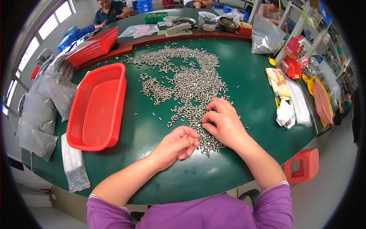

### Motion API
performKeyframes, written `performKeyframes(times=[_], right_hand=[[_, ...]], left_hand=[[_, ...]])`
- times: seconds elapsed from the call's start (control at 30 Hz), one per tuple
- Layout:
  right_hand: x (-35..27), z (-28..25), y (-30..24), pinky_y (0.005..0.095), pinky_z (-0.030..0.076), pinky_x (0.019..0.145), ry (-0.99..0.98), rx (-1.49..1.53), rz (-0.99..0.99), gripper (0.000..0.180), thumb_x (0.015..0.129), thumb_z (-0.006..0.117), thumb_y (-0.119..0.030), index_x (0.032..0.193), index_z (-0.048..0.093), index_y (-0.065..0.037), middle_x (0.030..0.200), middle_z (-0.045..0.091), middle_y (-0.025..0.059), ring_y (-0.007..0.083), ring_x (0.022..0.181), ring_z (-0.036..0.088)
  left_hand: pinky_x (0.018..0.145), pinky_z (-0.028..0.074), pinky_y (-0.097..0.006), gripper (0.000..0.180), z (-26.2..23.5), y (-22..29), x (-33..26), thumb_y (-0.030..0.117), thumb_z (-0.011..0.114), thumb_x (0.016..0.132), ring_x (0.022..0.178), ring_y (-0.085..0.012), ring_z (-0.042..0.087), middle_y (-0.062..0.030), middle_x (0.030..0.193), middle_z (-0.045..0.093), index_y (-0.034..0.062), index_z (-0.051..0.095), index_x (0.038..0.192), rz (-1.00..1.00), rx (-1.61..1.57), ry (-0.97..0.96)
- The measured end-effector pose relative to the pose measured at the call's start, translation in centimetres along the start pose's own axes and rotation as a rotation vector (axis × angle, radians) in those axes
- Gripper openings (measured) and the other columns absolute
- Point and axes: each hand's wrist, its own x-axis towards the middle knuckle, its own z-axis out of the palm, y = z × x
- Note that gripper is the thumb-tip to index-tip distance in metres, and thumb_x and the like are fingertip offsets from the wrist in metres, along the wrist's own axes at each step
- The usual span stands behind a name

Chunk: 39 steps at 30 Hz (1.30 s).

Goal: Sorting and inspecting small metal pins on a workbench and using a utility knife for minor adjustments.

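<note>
A broad spread of small silvery metal cylinders (194, 82) covers the middle of the green tabletop (148, 122), thinning to loose single pieces at its edges. At its near end, my left hand (177, 147) rests beside the pieces with its fingers curled in toward the thumb. Whatever lies inside that curl is hidden. My right hand (225, 122) is over the right side of the same near end, its fingers bent down and drawn toward the thumb among the cylinders. I cannot make out what its fingertips hold.
An empty red plastic basket (97, 107) stands left of the spread, with bags of metal pieces (40, 126) beyond it. Another red basket (95, 45) leans on the raised red-brown edge. A bag (263, 40), cloth (278, 84) and white tissue (285, 113) lie at right. Other people sit across.
</note>
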Motion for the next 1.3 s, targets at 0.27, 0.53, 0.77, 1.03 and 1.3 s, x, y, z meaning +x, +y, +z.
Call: performKeyframes(times=[0.27,0.53,0.77,1.03,1.3], right_hand=[[0.4,-0.6,-0.5,0.0429,0.042,0.092,-0.006,0.104,-0.145,0.018,0.074,0.068,-0.004,0.086,0.056,-0.007,0.096,0.057,0.0062,0.0311,0.110,0.052],[0.0,-0.5,-1.6,0.0390,0.045,0.087,-0.025,0.247,-0.311,0.020,0.073,0.069,-0.007,0.090,0.059,-0.009,0.092,0.060,0.0056,0.0287,0.102,0.055],[-0.2,-0.3,-2.0,0.0373,0.048,0.082,0.039,0.308,-0.236,0.038,0.072,0.071,-0.010,0.109,0.062,-0.012,0.096,0.063,0.0041,0.0245,0.097,0.058],[-0.1,-0.6,-1.9,0.0378,0.048,0.081,0.083,0.235,-0.272,0.043,0.074,0.069,-0.007,0.116,0.060,-0.013,0.099,0.063,0.0047,0.0247,0.095,0.059],[0.4,-1.3,-1.1,0.0394,0.046,0.085,0.235,0.136,-0.126,0.037,0.074,0.066,-0.002,0.110,0.061,-0.009,0.100,0.063,0.0081,0.0283,0.097,0.058]], left_hand=[[0.049,0.033,-0.020,0.011,-0.3,-0.1,0.2,0.010,0.047,0.094,0.060,-0.0083,0.043,-0.0057,0.089,0.055,0.0065,0.050,0.104,0.000,-0.013,0.023],[0.048,0.033,-0.019,0.012,-0.4,-0.2,0.2,0.013,0.049,0.094,0.059,-0.0069,0.044,-0.0043,0.088,0.056,0.0061,0.047,0.104,-0.004,-0.004,0.009],[0.047,0.032,-0.019,0.014,-0.5,-0.2,0.2,0.015,0.050,0.095,0.060,-0.0061,0.044,-0.0037,0.088,0.056,0.0054,0.046,0.103,-0.019,-0.004,-0.001],[0.047,0.031,-0.018,0.014,-0.1,0.0,0.1,0.019,0.047,0.096,0.059,-0.0062,0.044,-0.0039,0.086,0.055,0.0057,0.048,0.101,-0.042,0.055,0.024],[0.045,0.032,-0.020,0.015,0.0,0.2,0.1,0.018,0.040,0.097,0.058,-0.0114,0.043,-0.0097,0.085,0.055,0.0051,0.048,0.099,-0.035,-0.028,0.035]])
